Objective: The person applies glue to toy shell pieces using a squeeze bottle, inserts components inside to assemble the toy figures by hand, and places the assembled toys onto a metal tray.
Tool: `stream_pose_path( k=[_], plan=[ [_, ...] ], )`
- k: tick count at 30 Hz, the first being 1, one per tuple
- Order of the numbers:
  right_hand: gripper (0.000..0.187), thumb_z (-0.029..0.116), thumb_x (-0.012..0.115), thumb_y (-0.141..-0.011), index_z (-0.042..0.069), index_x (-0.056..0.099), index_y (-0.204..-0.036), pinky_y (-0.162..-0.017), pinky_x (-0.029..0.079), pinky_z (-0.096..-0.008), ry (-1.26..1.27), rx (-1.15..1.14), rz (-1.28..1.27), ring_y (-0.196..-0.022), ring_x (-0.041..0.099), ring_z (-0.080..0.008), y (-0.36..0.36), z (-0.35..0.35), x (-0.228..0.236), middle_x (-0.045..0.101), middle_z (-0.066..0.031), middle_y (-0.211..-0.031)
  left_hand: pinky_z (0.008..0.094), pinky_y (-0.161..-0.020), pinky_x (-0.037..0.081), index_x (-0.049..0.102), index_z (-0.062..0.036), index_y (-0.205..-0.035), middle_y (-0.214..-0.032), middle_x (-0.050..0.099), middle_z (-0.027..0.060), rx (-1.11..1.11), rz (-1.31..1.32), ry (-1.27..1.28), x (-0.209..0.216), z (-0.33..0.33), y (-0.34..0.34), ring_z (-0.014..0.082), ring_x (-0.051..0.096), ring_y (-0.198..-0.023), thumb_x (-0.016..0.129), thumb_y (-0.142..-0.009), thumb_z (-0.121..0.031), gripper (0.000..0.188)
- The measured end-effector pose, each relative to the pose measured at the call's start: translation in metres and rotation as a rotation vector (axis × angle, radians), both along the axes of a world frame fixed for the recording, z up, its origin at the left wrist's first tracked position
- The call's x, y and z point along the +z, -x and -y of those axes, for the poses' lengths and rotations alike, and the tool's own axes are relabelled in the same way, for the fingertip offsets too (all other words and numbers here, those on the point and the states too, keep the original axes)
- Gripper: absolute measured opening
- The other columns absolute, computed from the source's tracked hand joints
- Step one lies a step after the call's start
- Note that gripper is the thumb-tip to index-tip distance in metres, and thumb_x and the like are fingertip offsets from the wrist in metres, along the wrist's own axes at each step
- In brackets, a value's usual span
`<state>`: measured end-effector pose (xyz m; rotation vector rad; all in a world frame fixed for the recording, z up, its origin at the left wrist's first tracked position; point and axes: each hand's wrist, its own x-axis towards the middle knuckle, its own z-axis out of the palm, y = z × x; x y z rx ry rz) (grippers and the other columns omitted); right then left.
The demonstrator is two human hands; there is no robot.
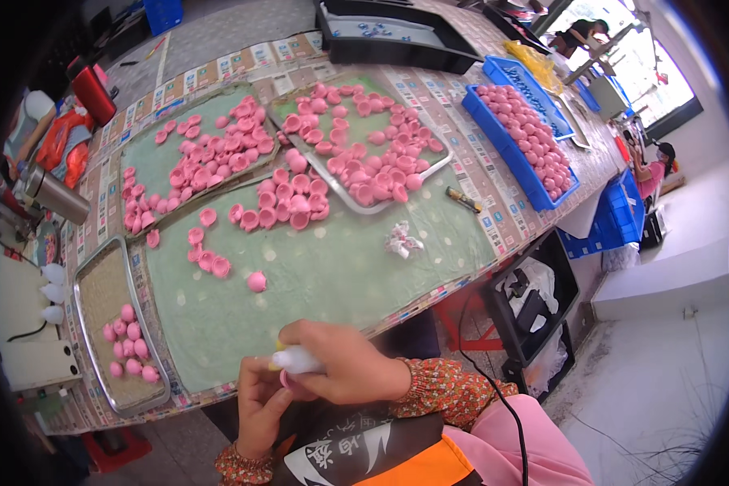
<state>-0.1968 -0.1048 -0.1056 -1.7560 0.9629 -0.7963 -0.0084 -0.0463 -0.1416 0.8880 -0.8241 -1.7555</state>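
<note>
Right hand [344, 366] wrapped firmly around a white bottle [298, 360], partly covered; left hand [261, 398] pinching what seems a pink shell [286, 380], mostly hidden by fingers, near the green mat [316, 296].

Holding both hands close together, low and near centre, just in front of the body. Right hand [340, 360]: back turned up, pointing left, fingers curled in a firm grip. Right wrist [395, 379] roughly straight, in line with right forearm [449, 390], reaching in from the right. Left hand [257, 395]: pointing upward, fingers bent, left thumb [279, 402] opposed in a pinch. Left wrist [254, 441] near-upright, below.
</note>
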Motion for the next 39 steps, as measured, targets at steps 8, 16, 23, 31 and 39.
stream_pose_path(
  k=[8, 16, 23, 31, 39],
  plan=[
    [0.042, -0.001, 0.061, -0.084, 0.001, 0.04, -0.12, -0.084, 0.045, -0.0268, -0.129, -0.11, 0.089, -0.096, 0.055, -0.0136, 0.026, -0.004, -0.004, 0.057, -0.0095, -0.104, 0.0424, -0.08, 0.059, 0.037, -0.0062, -0.137, -0.11, 0.054, 0.0125, -0.011, -0.135, -0.261, 0.014, 0.011, 0.002, 0.0206, 0.061, -0.09, 0.052, -0.098, -0.026, 0.046],
    [0.042, 0.004, 0.069, -0.081, -0.002, 0.048, -0.116, -0.079, 0.047, -0.0276, -0.109, -0.011, 0.032, -0.09, 0.059, -0.0149, 0.031, -0.015, -0.004, 0.061, -0.0116, -0.105, 0.0385, -0.08, 0.056, 0.043, -0.0048, -0.134, -0.107, 0.057, 0.0073, 0.025, -0.282, -0.281, -0.005, 0.003, -0.011, 0.017, 0.06, -0.089, 0.052, -0.097, -0.041, 0.053],
    [0.045, 0.007, 0.079, -0.071, 0.001, 0.053, -0.108, -0.068, 0.051, -0.0315, 0.202, 0.001, 0.036, -0.075, 0.063, -0.0202, 0.028, -0.024, -0.009, 0.062, -0.0122, -0.092, 0.0391, -0.081, 0.06, 0.038, -0.002, -0.139, -0.112, 0.057, 0.0126, 0.077, -0.28, -0.249, -0.009, 0.001, -0.01, 0.0188, 0.064, -0.091, 0.057, -0.095, -0.042, 0.062],
    [0.04, 0.008, 0.081, -0.068, 0.004, 0.054, -0.097, -0.05, 0.044, -0.0331, 0.321, 0.081, 0.147, -0.056, 0.058, -0.0224, 0.02, -0.015, -0.011, 0.064, -0.0116, -0.079, 0.037, -0.082, 0.059, 0.037, -0.0049, -0.141, -0.12, 0.056, 0.016, 0.074, -0.323, -0.232, -0.011, 0.0, -0.01, 0.0191, 0.064, -0.094, 0.062, -0.093, -0.031, 0.06],
    [0.034, 0.007, 0.08, -0.068, 0.004, 0.055, -0.09, -0.047, 0.041, -0.034, 0.334, 0.094, 0.127, -0.051, 0.056, -0.0243, 0.017, -0.016, -0.01, 0.064, -0.0112, -0.074, 0.0353, -0.08, 0.059, 0.039, -0.0045, -0.14, -0.121, 0.057, 0.0155, 0.086, -0.322, -0.226, -0.013, -0.002, -0.009, 0.0187, 0.063, -0.098, 0.064, -0.093, -0.028, 0.058]
  ],
)
